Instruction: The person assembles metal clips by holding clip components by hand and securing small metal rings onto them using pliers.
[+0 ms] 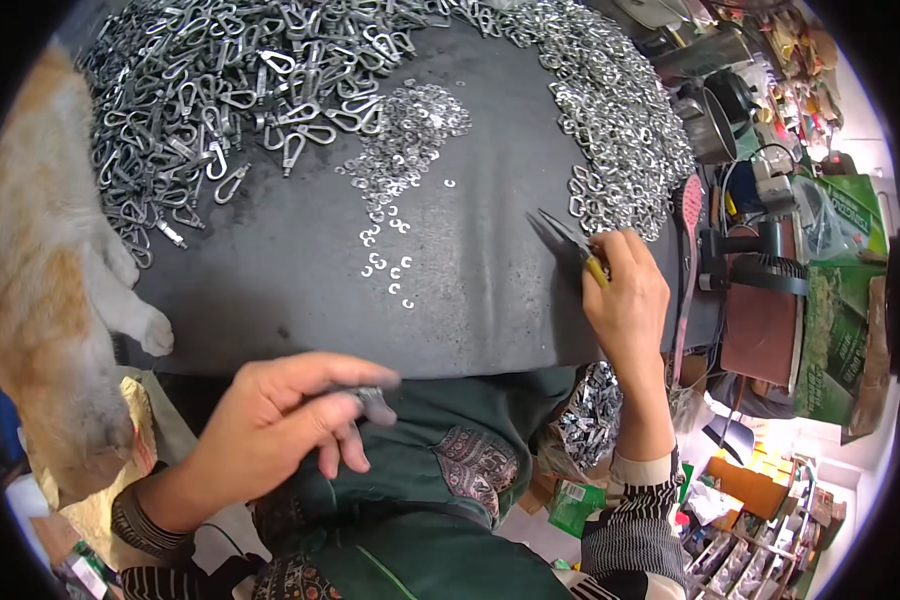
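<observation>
My right hand (628, 295) is closed round long-nosed pliers (597, 271) with a yellow handle. Their jaws point up and left, slightly apart, over the dark tabletop (480, 240). Just beyond that hand lies a long heap of small shiny metal loops (625, 130). My left hand (285, 420) hovers in front of the table's near edge, index finger stretched out and the others curled. Its fingertips look dark grey and a little blurred; I make out nothing held. Small C-shaped metal rings (395, 265) lie scattered at mid-table, trailing from a little pile (410, 125).
A big heap of metal snap hooks (260, 75) covers the far left. An orange-and-white cat (45, 270) lies along the left edge, one paw on the table. At right are a red brush (690, 205), a metal pot (708, 125) and green packaging (840, 300). A bag of metal parts (590, 420) sits below the edge.
</observation>
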`<state>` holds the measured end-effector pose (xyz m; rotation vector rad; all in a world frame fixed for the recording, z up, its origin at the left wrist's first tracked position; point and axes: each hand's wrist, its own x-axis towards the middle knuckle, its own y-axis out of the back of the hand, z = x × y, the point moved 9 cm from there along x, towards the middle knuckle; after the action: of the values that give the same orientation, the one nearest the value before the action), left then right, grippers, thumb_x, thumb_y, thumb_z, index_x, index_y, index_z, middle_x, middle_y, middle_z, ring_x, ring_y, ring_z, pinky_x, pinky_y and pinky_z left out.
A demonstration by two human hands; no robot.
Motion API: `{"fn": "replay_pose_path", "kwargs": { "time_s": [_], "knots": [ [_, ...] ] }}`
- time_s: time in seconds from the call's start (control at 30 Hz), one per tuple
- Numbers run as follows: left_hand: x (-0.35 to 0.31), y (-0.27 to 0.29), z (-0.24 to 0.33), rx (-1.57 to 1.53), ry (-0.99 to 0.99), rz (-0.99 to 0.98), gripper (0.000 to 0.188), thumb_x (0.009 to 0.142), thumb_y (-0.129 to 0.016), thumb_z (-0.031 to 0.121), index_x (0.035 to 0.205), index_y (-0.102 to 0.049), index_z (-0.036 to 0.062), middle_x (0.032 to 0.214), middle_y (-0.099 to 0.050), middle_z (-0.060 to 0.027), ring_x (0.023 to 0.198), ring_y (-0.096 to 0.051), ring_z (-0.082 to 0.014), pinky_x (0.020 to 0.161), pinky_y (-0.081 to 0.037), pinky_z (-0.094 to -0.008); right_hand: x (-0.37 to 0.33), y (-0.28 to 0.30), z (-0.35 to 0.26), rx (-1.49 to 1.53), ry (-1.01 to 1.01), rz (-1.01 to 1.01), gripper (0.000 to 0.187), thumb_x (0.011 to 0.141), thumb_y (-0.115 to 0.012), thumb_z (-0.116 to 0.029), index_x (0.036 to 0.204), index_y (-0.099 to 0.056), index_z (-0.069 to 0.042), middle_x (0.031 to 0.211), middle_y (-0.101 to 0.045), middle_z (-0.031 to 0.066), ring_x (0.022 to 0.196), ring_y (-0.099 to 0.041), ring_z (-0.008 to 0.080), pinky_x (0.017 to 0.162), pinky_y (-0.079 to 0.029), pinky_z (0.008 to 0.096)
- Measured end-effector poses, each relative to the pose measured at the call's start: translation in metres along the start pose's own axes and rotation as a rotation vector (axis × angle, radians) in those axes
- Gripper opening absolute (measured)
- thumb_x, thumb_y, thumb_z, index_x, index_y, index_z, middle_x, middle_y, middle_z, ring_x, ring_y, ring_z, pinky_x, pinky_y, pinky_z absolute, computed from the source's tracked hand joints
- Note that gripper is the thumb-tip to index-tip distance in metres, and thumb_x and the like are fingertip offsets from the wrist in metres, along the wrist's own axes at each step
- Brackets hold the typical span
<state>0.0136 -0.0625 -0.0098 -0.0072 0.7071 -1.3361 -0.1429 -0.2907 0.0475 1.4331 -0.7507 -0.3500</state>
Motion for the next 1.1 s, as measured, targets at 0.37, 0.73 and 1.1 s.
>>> {"fn": "replay_pose_path", "kwargs": {
  "time_s": [0.37, 0.73, 1.1],
  "knots": [
    [0.004, -0.009, 0.008, 0.07, -0.198, 0.1, 0.033, 0.097, -0.05, -0.005, 0.126, -0.064, -0.0029, 0.099, -0.073, -0.0124, 0.065, -0.069, -0.0129, 0.051, -0.049, -0.02, -0.045, -0.018, -0.116, 1.542, -0.269, -0.23, 0.021, 0.088, -0.071, 0.005, 0.101, -0.055, -0.002, 0.092, -0.067, 0.005, 0.08, -0.059, 0.0054, 0.069, -0.049, 0.0217],
    [-0.021, 0.032, 0.018, 0.074, -0.037, 0.184, 0.023, 0.098, -0.054, 0.004, 0.118, -0.063, -0.003, 0.092, -0.071, -0.0084, 0.066, -0.064, -0.0075, 0.054, -0.046, -0.0183, 0.003, 0.008, -0.112, 0.432, 0.255, -0.185, 0.03, 0.08, -0.079, -0.025, 0.098, -0.067, -0.005, 0.088, -0.061, 0.0096, 0.083, -0.059, 0.0267, 0.073, -0.047, 0.0406],
    [0.004, 0.044, 0.09, 0.298, -0.3, 0.213, 0.02, 0.097, -0.052, 0.003, 0.112, -0.064, -0.0015, 0.084, -0.071, -0.0078, 0.056, -0.06, -0.0043, 0.046, -0.038, -0.0141, 0.036, -0.001, -0.082, -0.111, 0.264, 0.02, 0.023, 0.081, -0.075, -0.029, 0.081, -0.065, -0.009, 0.079, -0.055, 0.0076, 0.08, -0.056, 0.0257, 0.069, -0.04, 0.0398]
  ]
}}
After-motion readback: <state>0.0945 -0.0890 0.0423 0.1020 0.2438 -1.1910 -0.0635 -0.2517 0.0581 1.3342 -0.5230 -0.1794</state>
